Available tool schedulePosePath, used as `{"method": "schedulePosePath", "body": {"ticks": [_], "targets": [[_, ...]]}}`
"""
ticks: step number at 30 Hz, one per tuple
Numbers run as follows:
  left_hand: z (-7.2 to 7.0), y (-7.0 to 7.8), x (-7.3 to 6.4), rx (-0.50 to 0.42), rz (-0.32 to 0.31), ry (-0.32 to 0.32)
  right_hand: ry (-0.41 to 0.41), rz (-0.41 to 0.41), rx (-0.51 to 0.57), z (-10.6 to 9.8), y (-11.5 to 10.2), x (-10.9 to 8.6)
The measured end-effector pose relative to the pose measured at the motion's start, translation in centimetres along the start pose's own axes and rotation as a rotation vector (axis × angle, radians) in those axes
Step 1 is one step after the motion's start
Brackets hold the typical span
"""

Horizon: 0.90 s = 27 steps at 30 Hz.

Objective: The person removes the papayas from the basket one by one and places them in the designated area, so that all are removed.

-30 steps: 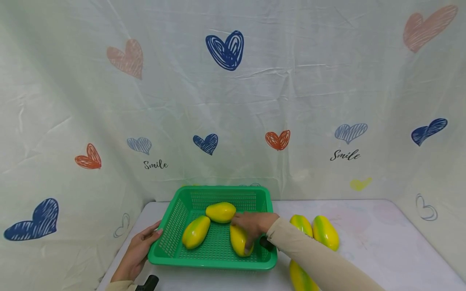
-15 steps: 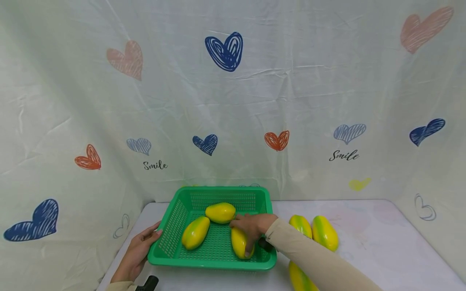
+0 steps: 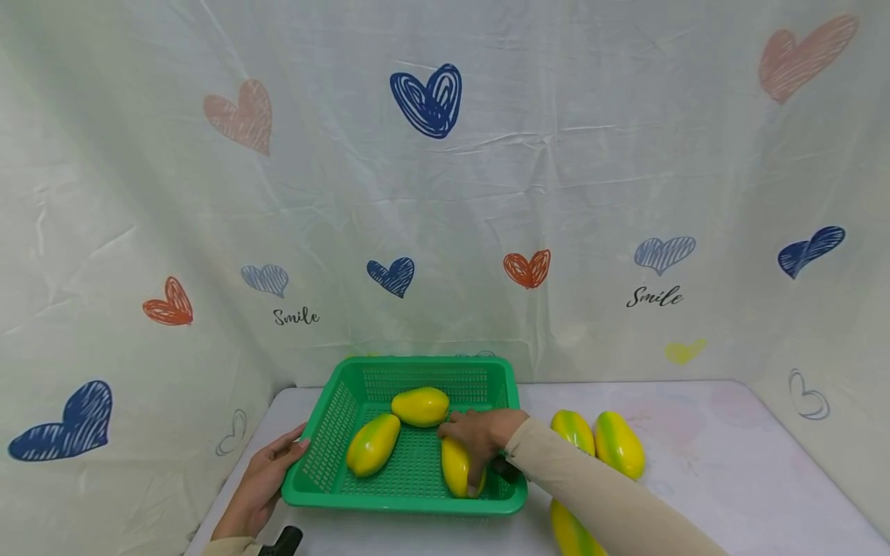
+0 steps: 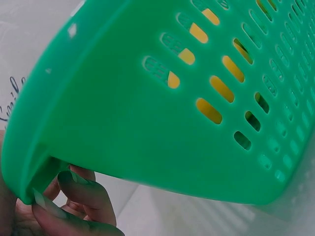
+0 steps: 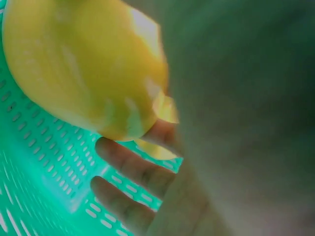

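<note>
A green plastic basket point(image 3: 403, 502) sits on the table, holding several yellow papayas. My left hand point(image 3: 263, 479) grips its left rim; in the left wrist view the fingers point(image 4: 86, 196) curl under the rim. Inside the basket's right part, my right hand point(image 3: 480, 436) holds a papaya point(image 3: 455, 467) between thumb and fingers. The right wrist view shows that papaya point(image 5: 83, 64) close up, two fingers extending below it and the palm covering much of the frame. Another papaya point(image 3: 374, 445) lies at the basket's left, and one more papaya point(image 3: 420, 406) at its back.
To the right of the basket on the white table point(image 3: 716, 463) lie a papaya point(image 3: 620, 445) with green streaks, a second papaya point(image 3: 573, 429) beside it and a third papaya point(image 3: 573, 533) nearer, partly behind the right sleeve. A heart-printed curtain point(image 3: 459, 193) stands behind.
My right hand and its papaya have shifted very slightly toward the near side of the basket. The left hand stays on the rim, and the view has drifted a little.
</note>
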State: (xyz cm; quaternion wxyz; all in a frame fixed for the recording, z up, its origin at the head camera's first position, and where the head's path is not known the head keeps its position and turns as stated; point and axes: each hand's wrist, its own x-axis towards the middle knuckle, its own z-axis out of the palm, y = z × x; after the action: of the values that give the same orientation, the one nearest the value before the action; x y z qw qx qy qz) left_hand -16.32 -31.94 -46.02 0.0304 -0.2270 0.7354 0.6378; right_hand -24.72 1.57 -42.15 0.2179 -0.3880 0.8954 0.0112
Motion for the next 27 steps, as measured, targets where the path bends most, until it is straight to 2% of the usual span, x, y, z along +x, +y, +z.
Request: {"method": "schedulePosePath", "body": {"ticks": [4,12,16,27], "targets": [[0.0,0.1,0.0,-0.005,-0.005,-0.002,0.053,-0.032,0.025,-0.1,0.3,-0.5],[0.0,0.2,-0.1,-0.008,-0.009,-0.002,0.22,-0.12,-0.005,-0.9,0.9,-2.1],[0.0,0.3,-0.1,0.0,-0.009,-0.002,0.293,-0.17,-0.017,-1.1,1.3,-3.3],[-0.2,0.0,0.2,0.011,-0.018,-0.013,0.487,-0.272,0.032,-1.3,2.4,-7.5]]}}
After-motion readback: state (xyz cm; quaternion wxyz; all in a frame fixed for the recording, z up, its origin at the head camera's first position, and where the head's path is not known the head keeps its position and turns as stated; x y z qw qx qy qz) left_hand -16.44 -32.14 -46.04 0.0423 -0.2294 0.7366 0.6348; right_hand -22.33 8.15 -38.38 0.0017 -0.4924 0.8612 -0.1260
